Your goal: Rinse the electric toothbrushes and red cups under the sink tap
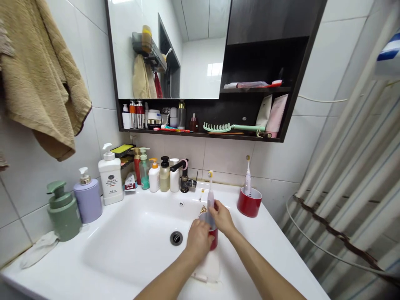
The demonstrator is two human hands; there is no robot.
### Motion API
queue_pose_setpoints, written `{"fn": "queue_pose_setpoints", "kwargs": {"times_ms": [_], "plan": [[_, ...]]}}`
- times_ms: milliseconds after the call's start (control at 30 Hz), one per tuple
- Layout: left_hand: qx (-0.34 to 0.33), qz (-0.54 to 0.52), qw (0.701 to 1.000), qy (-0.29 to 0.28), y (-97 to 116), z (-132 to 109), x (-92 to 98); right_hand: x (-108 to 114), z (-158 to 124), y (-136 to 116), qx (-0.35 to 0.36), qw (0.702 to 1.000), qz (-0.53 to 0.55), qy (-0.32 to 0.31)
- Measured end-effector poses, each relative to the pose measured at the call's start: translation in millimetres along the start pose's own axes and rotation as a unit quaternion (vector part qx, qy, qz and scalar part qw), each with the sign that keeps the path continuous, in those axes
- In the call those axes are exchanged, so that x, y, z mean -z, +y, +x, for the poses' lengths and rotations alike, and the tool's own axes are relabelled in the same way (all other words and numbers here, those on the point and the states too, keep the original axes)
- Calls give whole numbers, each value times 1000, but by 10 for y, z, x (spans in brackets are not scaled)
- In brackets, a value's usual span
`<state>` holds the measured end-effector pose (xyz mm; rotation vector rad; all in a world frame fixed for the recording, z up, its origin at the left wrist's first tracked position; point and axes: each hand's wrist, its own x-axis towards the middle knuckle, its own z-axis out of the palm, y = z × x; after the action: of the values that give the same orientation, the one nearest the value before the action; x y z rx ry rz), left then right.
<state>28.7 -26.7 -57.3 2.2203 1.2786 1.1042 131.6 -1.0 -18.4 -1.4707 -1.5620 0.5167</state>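
Note:
My left hand is wrapped round a red cup at the right side of the washbasin. An electric toothbrush, pale with a yellow-tinted brush head, stands upright with its lower end at the cup's mouth. My right hand pinches its handle. Whether its base touches the cup's bottom is hidden. To the right, a second red cup on the counter holds another electric toothbrush. Below my hands lies a flat whitish object, partly covered.
The white basin has a drain and a black faucet. Several pump bottles line the back left. Above hangs a mirror cabinet with a green hairbrush. A brown towel hangs left; white pipes stand right.

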Motion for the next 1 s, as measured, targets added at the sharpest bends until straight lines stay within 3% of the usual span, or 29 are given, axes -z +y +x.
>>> {"fn": "queue_pose_setpoints", "kwargs": {"times_ms": [100, 167, 233, 333, 467, 600, 700, 867, 1000], "plan": [[24, -140, 984, 108, 21, 104, 104, 188, -72, -216, 27, 999, 30, 35], [83, -274, 947, 144, 75, 201, 176, 266, -207, -306, 33, 998, 48, 29], [141, -425, 886, 123, 130, 286, 218, 268, -397, -328, -4, 992, 116, -38], [198, -592, 780, 41, 149, 338, 200, 169, -680, -271, -117, 955, 240, -128], [241, -665, 707, 3, 68, 295, 122, 55, -840, -212, -203, 906, 317, -192], [269, -674, 688, -11, 37, 272, 134, 42, -823, -226, -218, 902, 321, -190], [286, -661, 693, 31, 56, 301, 192, 24, -812, -198, -223, 899, 312, -211], [305, -649, 691, 93, 69, 346, 238, -53, -810, -101, -176, 948, 187, -187], [321, -645, 685, 108, 71, 353, 227, -81, -819, -120, -195, 935, 206, -213]]}}
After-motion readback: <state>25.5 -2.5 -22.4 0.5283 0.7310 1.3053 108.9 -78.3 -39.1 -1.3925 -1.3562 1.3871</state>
